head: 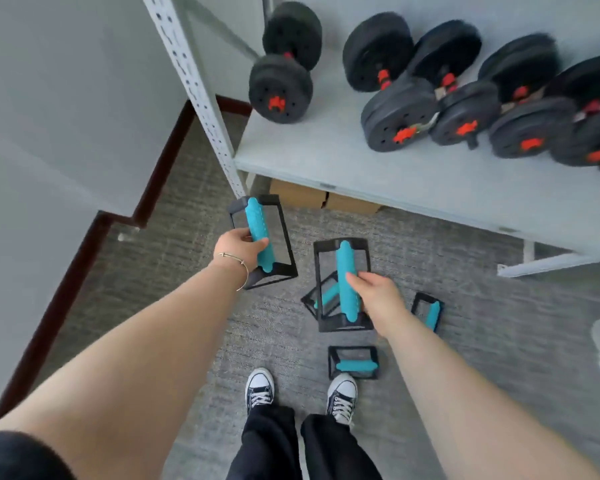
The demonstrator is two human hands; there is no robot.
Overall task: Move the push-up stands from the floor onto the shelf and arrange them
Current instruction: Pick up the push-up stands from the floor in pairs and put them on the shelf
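While we carry one black-framed push-up stand with a teal ribbed grip [262,237] in the left hand [238,245] and a second identical stand [343,285] in the right hand [378,294], both sets of fingers are wrapped closed around the grips. Both stands hang below the front edge of the pale grey metal shelf [378,171]. Three more stands [353,363] lie on the carpet beneath that edge. Black dumbbells with red collars [465,98] crowd the shelf's right side; swinging a frame into them, or catching the shelf lip on the lift, could jar our grip loose.

Left hand [238,244] gripping 1 push-up stand [262,240], right hand [378,292] gripping another stand [343,285]
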